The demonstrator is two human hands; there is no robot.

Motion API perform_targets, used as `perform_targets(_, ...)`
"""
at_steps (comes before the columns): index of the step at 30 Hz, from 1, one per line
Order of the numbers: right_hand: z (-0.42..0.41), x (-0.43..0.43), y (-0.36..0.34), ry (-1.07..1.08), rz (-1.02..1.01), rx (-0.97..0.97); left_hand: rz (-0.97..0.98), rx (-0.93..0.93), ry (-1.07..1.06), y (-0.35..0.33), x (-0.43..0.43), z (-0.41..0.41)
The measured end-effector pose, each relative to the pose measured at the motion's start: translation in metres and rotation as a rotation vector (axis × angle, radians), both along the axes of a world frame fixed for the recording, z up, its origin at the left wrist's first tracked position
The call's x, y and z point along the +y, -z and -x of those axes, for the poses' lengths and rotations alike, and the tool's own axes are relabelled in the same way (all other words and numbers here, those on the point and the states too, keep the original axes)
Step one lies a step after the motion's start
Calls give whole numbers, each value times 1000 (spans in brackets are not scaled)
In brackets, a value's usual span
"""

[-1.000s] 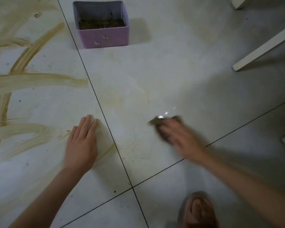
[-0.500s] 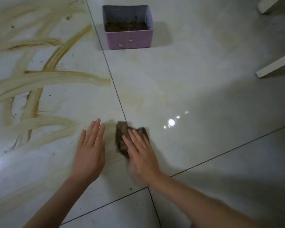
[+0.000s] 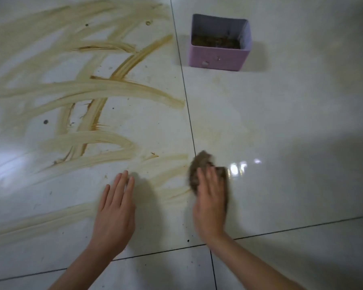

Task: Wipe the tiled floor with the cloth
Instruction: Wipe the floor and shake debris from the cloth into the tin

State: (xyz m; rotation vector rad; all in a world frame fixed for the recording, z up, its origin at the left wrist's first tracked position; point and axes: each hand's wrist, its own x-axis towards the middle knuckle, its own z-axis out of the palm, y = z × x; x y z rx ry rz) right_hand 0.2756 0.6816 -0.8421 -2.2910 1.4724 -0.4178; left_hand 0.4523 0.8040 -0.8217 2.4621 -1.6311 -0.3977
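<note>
— Now, item one: the cloth. Where does it lie?

— Lower centre of the frame. The crumpled brown cloth (image 3: pixel 199 164) lies on the glossy white tiled floor (image 3: pixel 291 122), across the dark grout line (image 3: pixel 187 101) that runs down from the top centre.

— State of the hands?

— The right hand (image 3: pixel 210 206) lies on top of the cloth, fingers straight and laid flat over it, pressing it to the tile. They are not curled round it. The hand's outline is somewhat blurred. The left hand (image 3: pixel 115 212) is just left of it, palm down on the bare tile with its fingers straight and close together, holding nothing. The two hands are apart, and the left does not touch the cloth.

— Condition of the floor?

— Broad tan smear streaks (image 3: pixel 92 91) cover the left tile from the upper left to the middle left, several ending at or near the grout line. Fainter streaks run between the two hands and pass under the left hand. Small dark specks are scattered over the same tile. The right tile shows only a pale yellowish haze above the cloth.

— Anything else recorded?

— A lilac-pink square open box (image 3: pixel 218 59) stands at upper centre, just right of the grout line and well apart from the cloth. Brown matter lies in its bottom, and I cannot tell what it is. Bright light glints (image 3: pixel 236 167) show on the tile just right of the cloth.
</note>
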Motion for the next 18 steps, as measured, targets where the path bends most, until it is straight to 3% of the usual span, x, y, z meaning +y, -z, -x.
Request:
perform_targets(4,-47,-8,-15,-187,-269,-195,-45,-63,-30,-6,5,-1)
perform_targets(7,-41,-57,-32,-170,-429,-335,-48,-93,-49,-5,10,-7)
perform_targets(12,30,-119,-32,12,-182,-203,-57,-97,-89,-2,25,-14)
perform_targets(15,35,-77,-10,60,-127,-145,-57,-86,-101,1,30,-14)
perform_targets(18,-4,-19,3,-94,-80,-209,-62,-67,-122,0,27,-12)
